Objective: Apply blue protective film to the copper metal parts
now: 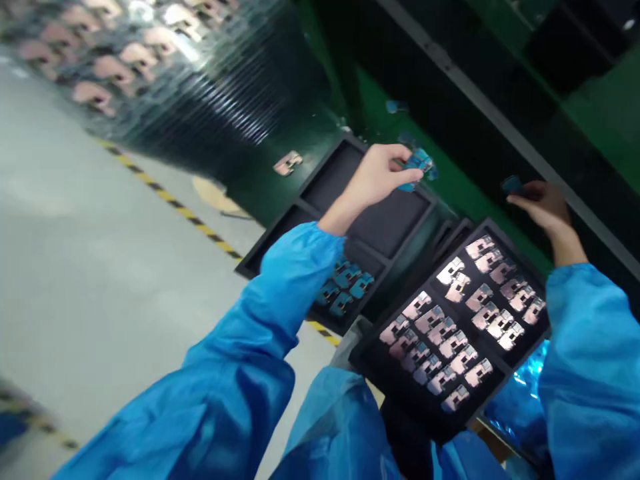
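Note:
My left hand [376, 177] is closed in a pinch on small blue metal-looking parts [419, 162] with cut-out edges, just past the far corner of a black divided tray [380, 217]. Several similar blue parts [345, 283] lie in that tray's near compartment, partly covered by my sleeve. Over to the right, my right hand [545, 205] grips a small dark-blue flat part [511, 185] between thumb and fingers; blur hides its detail. Below it, a second black tray [425, 400] holds many pinkish parts [453, 343] in rows.
A loose pink part [288, 163] lies on the green surface beside the left tray. Another blue part [395, 107] rests farther back. Rows of pink parts [117, 70] stand on a rack at upper left. Yellow-black tape [185, 212] crosses the floor. Blue shiny wrapping [523, 393] sits at lower right.

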{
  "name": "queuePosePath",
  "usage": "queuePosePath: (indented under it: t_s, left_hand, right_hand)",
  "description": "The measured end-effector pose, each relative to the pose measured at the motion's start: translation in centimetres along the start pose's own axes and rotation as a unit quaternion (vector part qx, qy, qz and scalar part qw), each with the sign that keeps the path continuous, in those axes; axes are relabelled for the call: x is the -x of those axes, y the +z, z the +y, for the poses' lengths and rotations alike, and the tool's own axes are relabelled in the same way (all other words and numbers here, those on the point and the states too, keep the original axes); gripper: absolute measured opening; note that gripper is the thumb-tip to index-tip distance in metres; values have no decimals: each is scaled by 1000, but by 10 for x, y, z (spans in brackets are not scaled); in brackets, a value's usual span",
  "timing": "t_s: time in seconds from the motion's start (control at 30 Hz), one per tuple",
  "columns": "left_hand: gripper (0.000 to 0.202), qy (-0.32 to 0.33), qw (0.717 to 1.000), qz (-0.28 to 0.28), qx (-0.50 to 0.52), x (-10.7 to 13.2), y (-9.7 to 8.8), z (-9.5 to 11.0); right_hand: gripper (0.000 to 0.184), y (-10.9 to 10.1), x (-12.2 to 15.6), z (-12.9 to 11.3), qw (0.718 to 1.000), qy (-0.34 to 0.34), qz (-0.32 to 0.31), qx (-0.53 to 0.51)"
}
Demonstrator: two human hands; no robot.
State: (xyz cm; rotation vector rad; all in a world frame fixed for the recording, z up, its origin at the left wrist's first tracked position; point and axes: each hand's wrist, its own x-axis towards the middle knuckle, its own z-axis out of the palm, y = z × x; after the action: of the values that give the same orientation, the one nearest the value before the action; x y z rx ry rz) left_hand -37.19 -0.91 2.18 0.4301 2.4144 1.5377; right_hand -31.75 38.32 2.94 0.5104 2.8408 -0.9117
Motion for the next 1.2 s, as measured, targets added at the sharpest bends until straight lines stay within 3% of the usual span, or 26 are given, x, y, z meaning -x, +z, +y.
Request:
queuePosePath:
  t_s: [0.07, 0.13, 0.2, 0.3, 0.37, 0.47, 0.57, 0.67, 0.8, 1.03, 1.2]
  left_hand:
    - [26, -77, 996, 21, -33, 61, -44, -13]
    - [26, -154, 984, 21, -81, 120, -75, -32]
    - [22, -215, 969, 20, -123, 168, -90, -56]
    - [18, -257, 950, 31, -173, 209, -98, -93]
    - [18, -259, 943, 40, -205, 221, -100, -111]
    - [17, -255, 937, 46, -233, 230, -108, -126]
    - [15, -257, 935, 44, -241, 237, -116, -132]
    - [13, -251, 935, 51, -245, 244, -118, -133]
    - [16, -252, 938, 85, -223, 251, -111, -131]
    - [12, -233, 936, 79, -251, 260, -101, -124]
    - [14, -207, 932, 61, -293, 264, -97, -113]
  right_hand:
    - [27, 3, 15, -40, 996, -61, -7, -67]
    - [25, 18, 36, -88, 978, -161, -87, -105]
    - [21, 46, 58, -137, 939, -260, -207, -93]
    - [10, 107, 81, -199, 872, -365, -326, -29]
    - [5, 151, 87, -228, 842, -413, -346, 16]
    - [8, 208, 88, -261, 823, -450, -337, 76]
    - [9, 249, 88, -285, 801, -473, -343, 129]
    - [10, 277, 90, -301, 770, -484, -375, 176]
    - [13, 293, 90, -309, 746, -476, -405, 230]
    - [22, 288, 101, -306, 703, -580, -331, 243]
    - [18, 284, 108, -303, 717, -572, -326, 227]
